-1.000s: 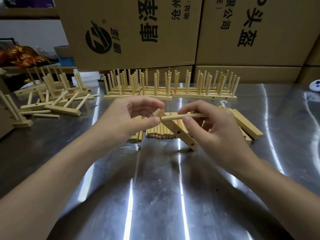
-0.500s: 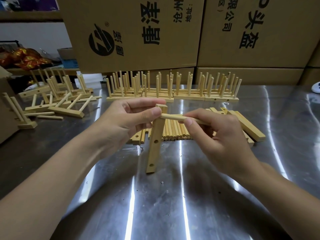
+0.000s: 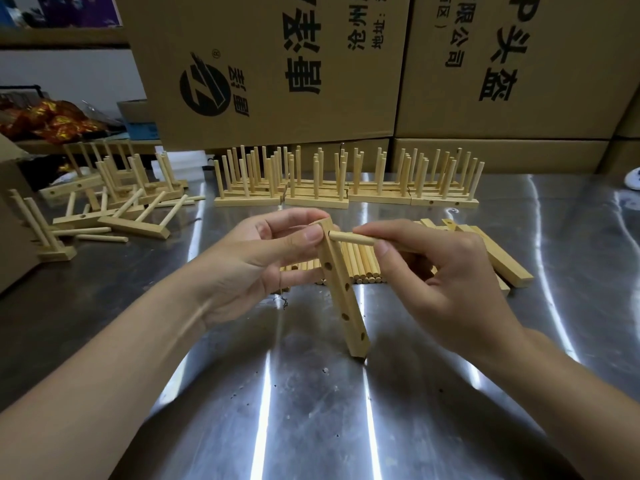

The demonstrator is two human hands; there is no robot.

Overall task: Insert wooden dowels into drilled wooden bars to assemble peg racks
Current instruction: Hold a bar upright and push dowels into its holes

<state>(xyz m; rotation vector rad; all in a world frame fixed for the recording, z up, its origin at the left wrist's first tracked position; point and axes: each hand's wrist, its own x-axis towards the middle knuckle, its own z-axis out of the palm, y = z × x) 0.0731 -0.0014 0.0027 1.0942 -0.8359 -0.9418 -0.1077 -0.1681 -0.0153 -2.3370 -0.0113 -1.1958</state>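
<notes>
The left hand grips the pale drilled wooden bar upright on the steel table. The right hand pinches a round wooden dowel at the top hole. Next: push it straight in.

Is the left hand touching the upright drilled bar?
Touching. The head view shows the left hand pinching the drilled bar near its top, thumb pressed flat on it, no gap.
</notes>
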